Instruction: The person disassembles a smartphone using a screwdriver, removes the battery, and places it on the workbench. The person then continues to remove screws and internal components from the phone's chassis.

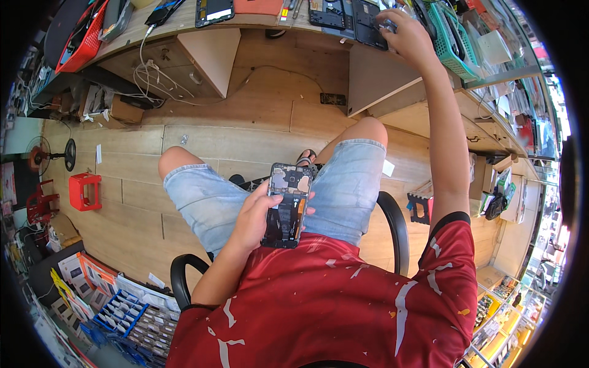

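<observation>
My left hand [253,216] is wrapped around a smartphone [287,214] with its back off, held over my lap. Its bare insides face up: metal plates and boards at the top end, a dark battery below. My thumb lies on its left edge and fingertips come round the right. Stretched out to the workbench [257,19], my right hand [408,38] bends its fingers together over a small greyish thing that I cannot make out. Under and beside these fingers lie dark phone parts [370,27], and left of them a black phone piece [327,13].
A teal basket [453,46] stands right of my right hand, a red basket [83,38] at the bench's far left. Another phone [215,11] lies on the bench. White cables [146,67] hang down its front. Chair armrests [396,230] flank me; a red stool [85,191] is at left.
</observation>
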### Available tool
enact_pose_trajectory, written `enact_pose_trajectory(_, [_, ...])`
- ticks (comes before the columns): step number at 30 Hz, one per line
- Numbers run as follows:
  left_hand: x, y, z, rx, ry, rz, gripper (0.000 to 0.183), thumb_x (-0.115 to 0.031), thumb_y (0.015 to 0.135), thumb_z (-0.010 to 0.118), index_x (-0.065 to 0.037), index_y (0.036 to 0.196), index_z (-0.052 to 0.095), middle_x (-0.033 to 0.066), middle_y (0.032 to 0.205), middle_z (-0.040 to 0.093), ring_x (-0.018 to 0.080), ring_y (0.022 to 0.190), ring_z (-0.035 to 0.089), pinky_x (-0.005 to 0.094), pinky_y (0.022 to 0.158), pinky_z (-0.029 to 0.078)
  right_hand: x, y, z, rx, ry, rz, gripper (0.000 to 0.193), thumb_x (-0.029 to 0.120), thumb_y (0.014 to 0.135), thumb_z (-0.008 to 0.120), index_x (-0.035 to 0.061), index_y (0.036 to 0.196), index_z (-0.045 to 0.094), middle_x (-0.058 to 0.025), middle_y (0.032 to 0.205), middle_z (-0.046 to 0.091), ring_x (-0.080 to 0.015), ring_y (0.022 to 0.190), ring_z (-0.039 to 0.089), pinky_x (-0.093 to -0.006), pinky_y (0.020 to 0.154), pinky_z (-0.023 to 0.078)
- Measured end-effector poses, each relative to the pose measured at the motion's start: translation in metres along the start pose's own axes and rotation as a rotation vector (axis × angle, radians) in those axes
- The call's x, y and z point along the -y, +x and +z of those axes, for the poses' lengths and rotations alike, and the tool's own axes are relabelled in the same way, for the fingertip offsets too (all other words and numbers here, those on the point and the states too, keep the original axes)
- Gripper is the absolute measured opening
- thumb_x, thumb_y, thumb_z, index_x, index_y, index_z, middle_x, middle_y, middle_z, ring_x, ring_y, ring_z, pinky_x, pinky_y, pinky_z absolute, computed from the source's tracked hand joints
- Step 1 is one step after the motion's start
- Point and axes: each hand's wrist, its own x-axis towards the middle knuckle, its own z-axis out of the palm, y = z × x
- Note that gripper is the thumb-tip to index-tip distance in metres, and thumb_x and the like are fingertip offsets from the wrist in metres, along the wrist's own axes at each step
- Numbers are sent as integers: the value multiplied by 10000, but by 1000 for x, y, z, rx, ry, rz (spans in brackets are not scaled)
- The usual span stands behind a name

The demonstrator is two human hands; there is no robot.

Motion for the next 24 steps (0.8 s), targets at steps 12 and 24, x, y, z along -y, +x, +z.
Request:
enact_pose_trajectory(12, [1,10,-5,31,-4,12,589,-125,997,457,65,1552,406,353,1376,650,441,1116,743,496,822,661,-20,18,-5,110,-59,-12,326,179,949,744,138,1272,748,-136,1226,759,-383,1110,707,-464,975,551])
enact_pose_trajectory(24, [0,10,-1,7,-5,28,565,-128,1001,464,72,1528,430,342,1362,660,440,1105,746,497,806,661,-1,10,-7,33,-33,-48,250,250,875,806,46,1008,753,-150,1125,708,-399,1045,695,-474,914,567])
